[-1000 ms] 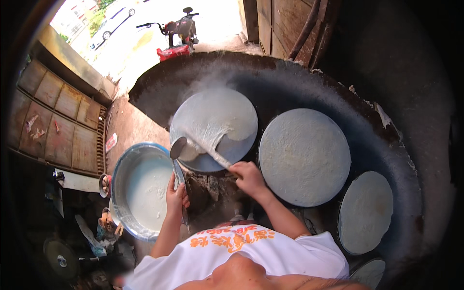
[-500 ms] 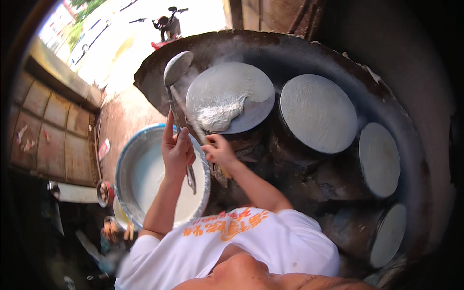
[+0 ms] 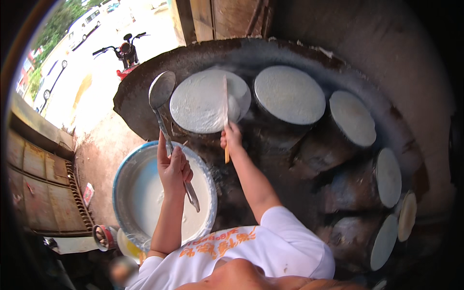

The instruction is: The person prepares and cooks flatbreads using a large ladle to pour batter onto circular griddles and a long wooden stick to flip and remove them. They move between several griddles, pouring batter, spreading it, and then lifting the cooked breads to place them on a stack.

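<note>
My left hand (image 3: 174, 168) is closed around the handle of a metal ladle (image 3: 162, 90), index finger stretched along it. The ladle's bowl is raised beside the leftmost round griddle (image 3: 179, 123). Below this hand stands a large blue-rimmed basin (image 3: 116, 186) holding white batter (image 3: 152, 208). With my right hand (image 3: 232, 137) I grip a long flat spreader (image 3: 225, 99) with a yellowish handle. Its blade lies across the white batter layer (image 3: 198, 99) that covers most of that griddle; a smooth lump of batter (image 3: 234, 107) shows to the blade's right.
Several more round griddles, such as the neighbouring one (image 3: 290, 94), curve away to the right on dark drums, coated white. A dark curved metal shield (image 3: 140, 104) runs behind them. A red-rimmed can (image 3: 108, 237) sits left of the basin. A red motorbike (image 3: 128, 55) stands outside.
The spreader has moved onto the griddle and the batter now covers more of it. My right hand has gone forward and right. The ladle stays raised. The whole view has shifted.
</note>
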`<action>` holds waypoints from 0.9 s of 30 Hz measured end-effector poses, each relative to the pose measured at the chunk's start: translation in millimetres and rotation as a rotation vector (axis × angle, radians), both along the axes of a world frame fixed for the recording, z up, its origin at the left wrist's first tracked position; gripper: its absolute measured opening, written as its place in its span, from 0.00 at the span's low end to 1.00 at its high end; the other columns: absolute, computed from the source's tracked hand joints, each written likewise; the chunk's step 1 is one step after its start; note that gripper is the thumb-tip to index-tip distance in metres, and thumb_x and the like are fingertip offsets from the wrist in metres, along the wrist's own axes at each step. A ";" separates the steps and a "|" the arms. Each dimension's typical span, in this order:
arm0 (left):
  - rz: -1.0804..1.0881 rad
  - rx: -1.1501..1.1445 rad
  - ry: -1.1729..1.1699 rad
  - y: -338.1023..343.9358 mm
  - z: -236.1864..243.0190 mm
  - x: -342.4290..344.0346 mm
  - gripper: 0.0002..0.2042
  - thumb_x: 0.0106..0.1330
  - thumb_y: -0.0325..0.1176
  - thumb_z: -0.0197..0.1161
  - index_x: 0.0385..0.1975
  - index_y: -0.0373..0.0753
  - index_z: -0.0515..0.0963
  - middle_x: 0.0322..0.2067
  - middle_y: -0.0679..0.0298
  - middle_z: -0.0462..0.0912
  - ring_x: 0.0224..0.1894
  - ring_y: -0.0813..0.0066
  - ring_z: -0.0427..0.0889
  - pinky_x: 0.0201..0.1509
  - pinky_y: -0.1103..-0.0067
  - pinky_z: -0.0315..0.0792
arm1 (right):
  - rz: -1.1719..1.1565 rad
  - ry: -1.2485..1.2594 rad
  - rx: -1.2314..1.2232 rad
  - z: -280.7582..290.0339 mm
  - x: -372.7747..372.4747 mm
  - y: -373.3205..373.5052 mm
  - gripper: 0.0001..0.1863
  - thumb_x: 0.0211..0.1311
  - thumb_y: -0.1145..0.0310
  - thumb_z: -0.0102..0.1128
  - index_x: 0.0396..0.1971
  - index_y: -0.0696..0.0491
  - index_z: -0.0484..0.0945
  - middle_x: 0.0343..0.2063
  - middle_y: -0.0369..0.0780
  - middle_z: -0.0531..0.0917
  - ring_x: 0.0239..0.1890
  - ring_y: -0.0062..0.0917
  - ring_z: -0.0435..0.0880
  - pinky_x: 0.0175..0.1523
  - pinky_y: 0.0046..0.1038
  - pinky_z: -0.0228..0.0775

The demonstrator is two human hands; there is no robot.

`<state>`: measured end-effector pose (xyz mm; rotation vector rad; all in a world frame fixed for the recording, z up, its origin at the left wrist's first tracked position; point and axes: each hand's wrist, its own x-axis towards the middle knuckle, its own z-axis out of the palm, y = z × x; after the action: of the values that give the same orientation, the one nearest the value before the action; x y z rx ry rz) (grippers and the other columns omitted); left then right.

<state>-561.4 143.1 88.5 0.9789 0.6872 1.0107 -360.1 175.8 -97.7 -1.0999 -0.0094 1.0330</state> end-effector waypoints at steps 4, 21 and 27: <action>0.005 -0.052 0.049 5.5 -15.5 -6.3 0.28 0.70 0.29 0.49 0.68 0.54 0.51 0.11 0.76 0.53 0.08 0.89 0.52 0.08 0.87 0.49 | 0.352 -0.373 -0.019 -28.6 -57.7 -56.8 0.18 0.67 0.68 0.49 0.56 0.45 0.68 0.15 0.34 0.71 0.08 0.16 0.63 0.10 0.21 0.52; -0.132 -0.092 0.097 47.0 -21.0 153.9 0.27 0.69 0.30 0.50 0.67 0.52 0.53 0.14 0.74 0.55 0.10 0.86 0.55 0.11 0.85 0.52 | 0.408 -0.386 -0.169 -8.6 148.2 -134.7 0.19 0.67 0.64 0.48 0.57 0.48 0.71 0.21 0.34 0.76 0.12 0.12 0.67 0.13 0.17 0.57; -0.361 -0.399 0.167 119.1 -89.0 151.2 0.17 0.74 0.42 0.40 0.58 0.46 0.65 0.13 0.76 0.55 0.09 0.84 0.52 0.09 0.83 0.50 | 0.205 -1.294 -0.124 5.3 162.0 -103.3 0.12 0.63 0.65 0.48 0.42 0.49 0.77 0.29 0.50 0.81 0.32 0.48 0.80 0.36 0.46 0.70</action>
<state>-410.2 262.3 -0.6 0.8013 0.7799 0.4548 -198.1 72.5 -92.4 -1.7371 -1.1172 0.3399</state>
